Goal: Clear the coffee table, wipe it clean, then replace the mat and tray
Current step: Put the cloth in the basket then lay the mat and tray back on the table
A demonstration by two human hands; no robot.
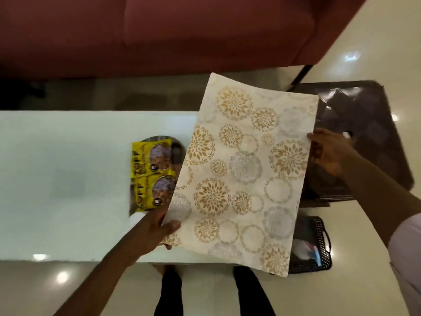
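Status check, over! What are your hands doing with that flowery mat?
Left hand and right hand grip mat, lifted over white table. Yellow snack packets on tray beside it.

A white coffee table (68, 169) carries a dark round tray (175, 151), seemingly, under yellow snack packets (150, 165).

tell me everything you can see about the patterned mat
The mat is a cream rectangular sheet printed with gold and grey floral circles. It looks thin and flexible, its far edge curling. It is held tilted above the white coffee table: the left hand pinches its near-left edge, the right hand grips its right edge.
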